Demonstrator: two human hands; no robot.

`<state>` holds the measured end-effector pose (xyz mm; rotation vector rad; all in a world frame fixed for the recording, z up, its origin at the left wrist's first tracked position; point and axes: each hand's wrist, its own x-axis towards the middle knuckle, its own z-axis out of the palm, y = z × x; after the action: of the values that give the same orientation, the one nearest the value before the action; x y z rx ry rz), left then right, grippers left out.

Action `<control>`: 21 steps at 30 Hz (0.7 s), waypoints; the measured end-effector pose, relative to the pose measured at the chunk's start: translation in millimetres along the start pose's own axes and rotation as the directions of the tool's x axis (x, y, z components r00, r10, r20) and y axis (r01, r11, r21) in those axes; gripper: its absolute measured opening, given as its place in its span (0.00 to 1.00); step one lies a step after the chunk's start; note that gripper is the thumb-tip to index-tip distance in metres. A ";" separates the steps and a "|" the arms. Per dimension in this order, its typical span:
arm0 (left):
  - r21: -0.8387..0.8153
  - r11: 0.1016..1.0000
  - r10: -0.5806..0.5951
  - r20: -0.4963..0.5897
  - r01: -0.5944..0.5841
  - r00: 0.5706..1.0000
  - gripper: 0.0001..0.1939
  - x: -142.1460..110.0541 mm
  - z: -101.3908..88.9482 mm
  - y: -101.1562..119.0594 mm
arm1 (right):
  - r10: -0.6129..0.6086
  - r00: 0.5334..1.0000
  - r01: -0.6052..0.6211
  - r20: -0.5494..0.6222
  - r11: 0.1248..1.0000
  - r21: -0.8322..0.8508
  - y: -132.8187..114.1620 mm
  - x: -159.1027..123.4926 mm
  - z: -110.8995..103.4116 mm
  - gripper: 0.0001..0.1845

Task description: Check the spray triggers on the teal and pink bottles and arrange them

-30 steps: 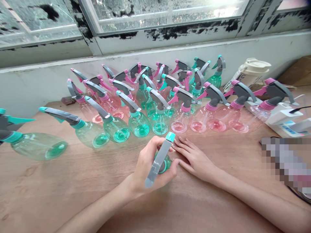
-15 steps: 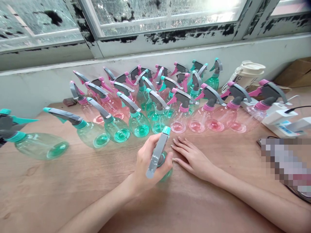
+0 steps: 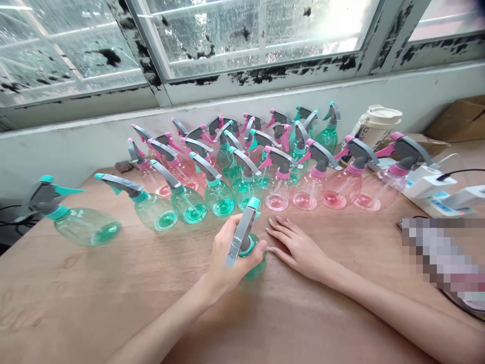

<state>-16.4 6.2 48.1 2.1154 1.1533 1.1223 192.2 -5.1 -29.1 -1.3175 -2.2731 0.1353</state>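
My left hand (image 3: 227,253) is wrapped round a green spray bottle (image 3: 254,268) with a grey trigger head and teal nozzle, near the middle of the table. Part of that bottle is hidden behind my fingers. My right hand (image 3: 297,247) lies flat on the wood just to the right, fingers stretched out and holding nothing. Just beyond both hands runs a row of clear bottles, among them a green spray bottle (image 3: 220,199) and a pink spray bottle (image 3: 278,196). Off to the left, another green spray bottle (image 3: 89,226) stands apart from the row.
More pink and green spray bottles crowd behind the front row, up to the wall (image 3: 94,126) under the window. At the right are a white cup (image 3: 375,126), a power strip (image 3: 428,194) with plugs, a cardboard box (image 3: 460,119) and a blurred-out flat object (image 3: 447,263).
The view has shifted, so the far-left bottle and the table's left edge show more fully. My left hand keeps its grip on the bottle, and my right hand stays flat.
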 end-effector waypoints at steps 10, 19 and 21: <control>0.155 0.978 -0.158 0.095 0.142 0.983 0.17 -33.2 -52.6 -2.8 | -0.027 1.000 0.027 -0.003 0.999 -0.019 3.1 -2.2 3.4 0.23; 0.337 0.776 -0.414 -0.364 0.533 0.834 0.25 -95.7 -167.2 -42.8 | -0.064 0.998 0.063 -0.030 0.998 -0.009 14.5 -12.6 18.3 0.25; 0.315 0.745 -0.421 -0.461 0.588 0.781 0.29 -105.9 -191.2 -56.3 | -0.071 0.997 0.071 -0.033 0.997 -0.012 18.3 -15.1 22.6 0.26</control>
<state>-234.5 -48.9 67.1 1.7082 2.2013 1.0632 202.1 -4.4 -60.4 -1.2338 -2.2921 0.0760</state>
